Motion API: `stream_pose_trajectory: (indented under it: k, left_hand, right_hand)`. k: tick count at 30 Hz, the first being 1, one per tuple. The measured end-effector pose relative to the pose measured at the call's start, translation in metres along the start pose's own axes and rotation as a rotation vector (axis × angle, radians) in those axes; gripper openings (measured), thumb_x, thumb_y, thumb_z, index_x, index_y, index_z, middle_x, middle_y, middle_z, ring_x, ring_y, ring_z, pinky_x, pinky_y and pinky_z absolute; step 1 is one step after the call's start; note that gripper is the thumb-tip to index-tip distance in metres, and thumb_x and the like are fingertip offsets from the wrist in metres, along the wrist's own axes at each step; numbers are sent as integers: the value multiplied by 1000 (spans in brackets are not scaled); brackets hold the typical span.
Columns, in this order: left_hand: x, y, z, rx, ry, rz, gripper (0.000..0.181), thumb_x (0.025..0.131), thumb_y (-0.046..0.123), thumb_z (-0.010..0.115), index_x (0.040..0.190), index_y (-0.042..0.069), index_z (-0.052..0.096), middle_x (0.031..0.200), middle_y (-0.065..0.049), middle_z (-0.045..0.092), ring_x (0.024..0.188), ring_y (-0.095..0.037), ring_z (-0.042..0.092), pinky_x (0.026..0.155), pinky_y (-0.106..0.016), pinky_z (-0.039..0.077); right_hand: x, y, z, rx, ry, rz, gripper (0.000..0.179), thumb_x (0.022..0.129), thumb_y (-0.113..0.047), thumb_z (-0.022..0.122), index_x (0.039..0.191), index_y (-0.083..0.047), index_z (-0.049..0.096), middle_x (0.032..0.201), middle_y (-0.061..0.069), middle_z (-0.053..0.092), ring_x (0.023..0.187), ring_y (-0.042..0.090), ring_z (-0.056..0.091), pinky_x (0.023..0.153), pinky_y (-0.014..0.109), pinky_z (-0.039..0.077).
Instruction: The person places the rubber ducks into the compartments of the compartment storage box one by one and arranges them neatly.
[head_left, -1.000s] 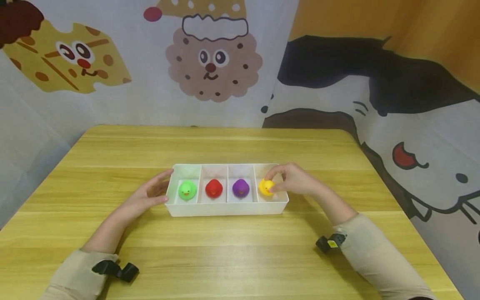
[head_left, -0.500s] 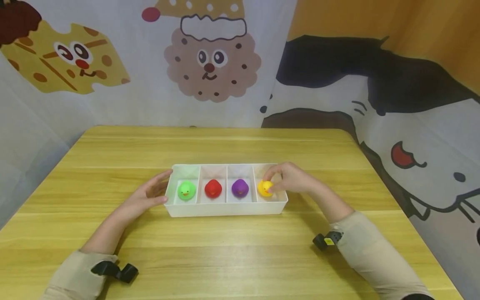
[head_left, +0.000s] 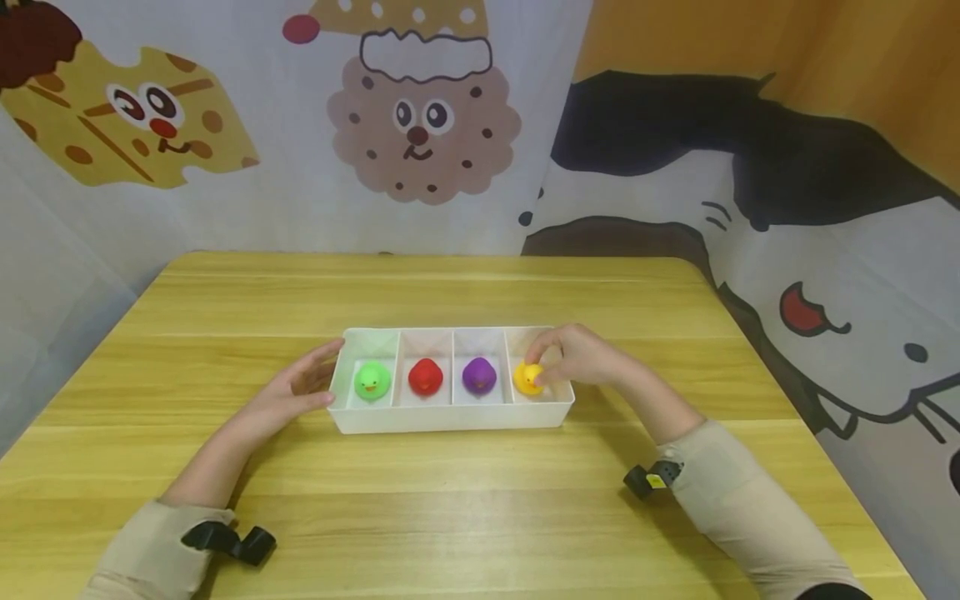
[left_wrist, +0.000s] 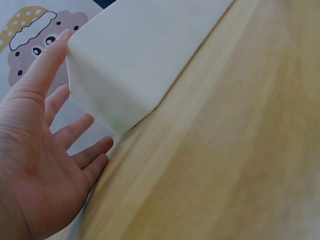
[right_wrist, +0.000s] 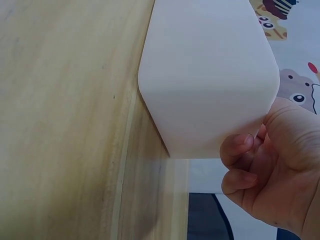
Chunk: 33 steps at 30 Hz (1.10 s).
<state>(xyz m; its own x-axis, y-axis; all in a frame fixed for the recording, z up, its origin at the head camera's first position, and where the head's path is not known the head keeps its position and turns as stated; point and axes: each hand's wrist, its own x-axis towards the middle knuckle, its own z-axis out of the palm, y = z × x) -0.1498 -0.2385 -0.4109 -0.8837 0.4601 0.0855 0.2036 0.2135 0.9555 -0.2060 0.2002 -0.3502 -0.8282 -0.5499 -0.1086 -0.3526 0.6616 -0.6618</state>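
Note:
A white box [head_left: 450, 419] with a row of compartments stands on the table. From left to right it holds a green toy duck [head_left: 372, 380], a red toy duck [head_left: 426, 377], a purple toy duck [head_left: 479, 377] and a yellow toy duck [head_left: 528, 379], one per compartment. My right hand [head_left: 581, 356] reaches over the right end and pinches the yellow duck between thumb and finger; its other fingers curl outside the wall. At the left end, my left hand [head_left: 288, 392] touches the box, thumb at the near corner, fingers spread along the end wall [left_wrist: 100, 95].
The wooden table [head_left: 465, 517] extends around the box on every side. A cartoon-printed curtain [head_left: 285, 208] hangs behind the far table edge. Each sleeve carries a black wrist camera, the left one [head_left: 228, 542] and the right one [head_left: 652, 479] both close above the table.
The yellow duck has turned slightly and sits a touch lower and further left in its compartment, still in my right hand's pinch. The whole view has shifted slightly; my left hand keeps its place.

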Motion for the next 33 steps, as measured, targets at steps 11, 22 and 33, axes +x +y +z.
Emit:
stream_pose_trajectory:
  k: [11,22,33]
  left_hand:
    - [0,0,-1,-9,-3,4,70,95,1,54,154,10,18,154,-23,19,136,-47,21,100,-62,23]
    - [1,0,-3,-11,-16,19,70,94,1,56,153,9,20,153,-24,22,135,-46,24,98,-26,36]
    - [-3,10,-6,48,44,6,55,98,9,54,148,5,32,147,-21,36,132,-38,33,95,-20,35]
  right_hand:
    - [-1,1,0,7,27,-7,21,76,-11,80,96,-14,74,106,-3,68,116,27,52,103,56,30]
    - [-15,4,-6,56,124,-23,28,81,-14,77,108,-7,71,108,3,68,53,15,40,50,27,38]
    - [-37,9,-18,83,287,-51,25,87,-19,72,109,-7,71,96,5,67,53,18,44,43,27,36]
